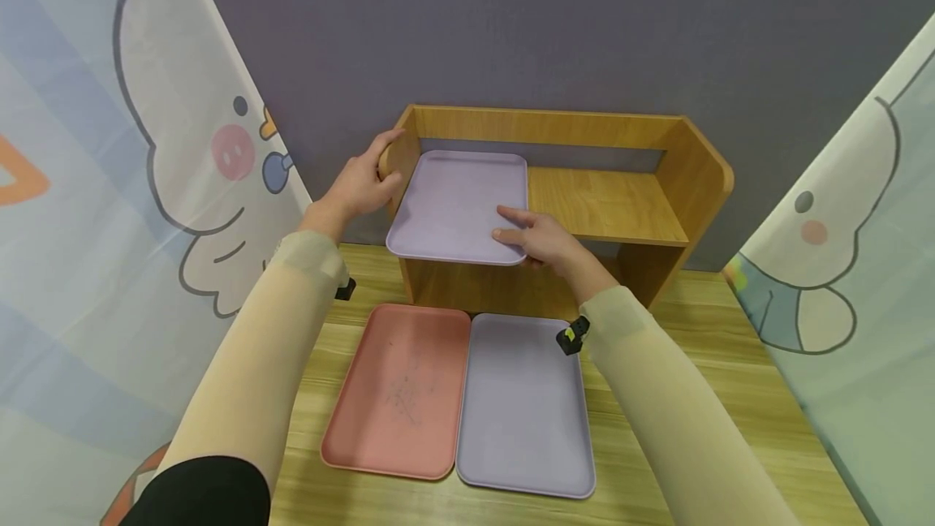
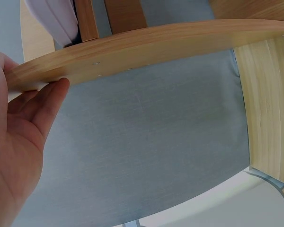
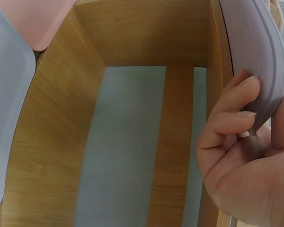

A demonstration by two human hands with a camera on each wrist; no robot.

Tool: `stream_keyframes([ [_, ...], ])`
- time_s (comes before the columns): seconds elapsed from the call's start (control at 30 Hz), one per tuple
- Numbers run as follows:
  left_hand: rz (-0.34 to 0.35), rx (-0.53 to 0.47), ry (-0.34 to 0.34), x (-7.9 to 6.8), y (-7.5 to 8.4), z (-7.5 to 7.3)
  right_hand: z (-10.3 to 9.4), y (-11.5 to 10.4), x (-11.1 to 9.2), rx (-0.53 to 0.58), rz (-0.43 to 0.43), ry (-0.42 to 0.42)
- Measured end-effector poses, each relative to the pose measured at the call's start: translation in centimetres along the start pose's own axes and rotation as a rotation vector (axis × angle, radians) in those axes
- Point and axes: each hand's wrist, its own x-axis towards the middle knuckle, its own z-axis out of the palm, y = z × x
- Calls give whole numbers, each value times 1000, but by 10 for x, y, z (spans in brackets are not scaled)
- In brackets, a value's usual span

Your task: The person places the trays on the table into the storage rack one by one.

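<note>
Fingers [image 3: 223, 128] of my right hand [image 1: 546, 242] pinch the near right corner of a lilac tray [image 1: 460, 201]; my left hand [image 1: 358, 183] grips the wooden shelf's [image 1: 606, 201] side panel [image 1: 401, 156]. Smooth, shallow, round-cornered, the tray lies on the shelf's left side, long axis front to back. Only the right wrist view clearly shows fingers curled against its underside.

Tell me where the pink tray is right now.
In the head view, the pink tray lies on the table before the wooden shelf, just left of a lilac tray.
</note>
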Motion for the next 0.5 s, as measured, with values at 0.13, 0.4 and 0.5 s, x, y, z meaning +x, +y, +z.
stream_keyframes([
  [0.13, 3, -8, -3, 1, 0, 1, -2, 3, 1, 27, -3, -7],
  [0.4, 6, -15, -13, 2, 0, 4, -5, 7, -9, 62, -7, -22],
  [0.5, 7, -18, -15, 3, -1, 5, -9, 10, -15, 93, -11, -22],
])
